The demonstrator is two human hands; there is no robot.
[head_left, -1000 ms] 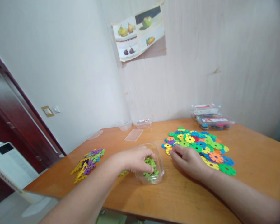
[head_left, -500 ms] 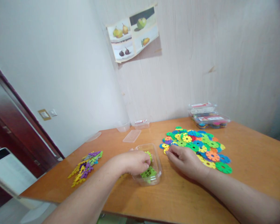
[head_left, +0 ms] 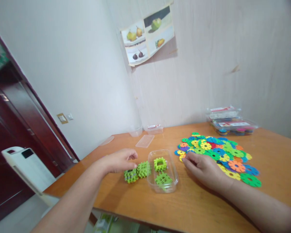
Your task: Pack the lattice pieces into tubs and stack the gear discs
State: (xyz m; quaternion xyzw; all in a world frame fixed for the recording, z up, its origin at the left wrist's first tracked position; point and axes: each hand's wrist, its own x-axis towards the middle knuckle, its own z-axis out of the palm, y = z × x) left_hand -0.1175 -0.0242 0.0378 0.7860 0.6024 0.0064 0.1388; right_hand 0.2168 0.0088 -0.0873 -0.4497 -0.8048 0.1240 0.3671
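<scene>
Fingers (head_left: pixel 129 152) of the left hand (head_left: pixel 121 160) are hanging apart by green blocks (head_left: pixel 143 170) between tub (head_left: pixel 174 177) and desk's (head_left: pixel 196 207) left edge | right hand (head_left: pixel 203 169) is resting curled beside discs (head_left: pixel 236 166), grip unclear | apparently boxing blocks | next likely needing a pinch

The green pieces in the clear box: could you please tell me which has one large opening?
The farther green piece: one large opening fills its middle, while the nearer piece shows several small holes.
</scene>
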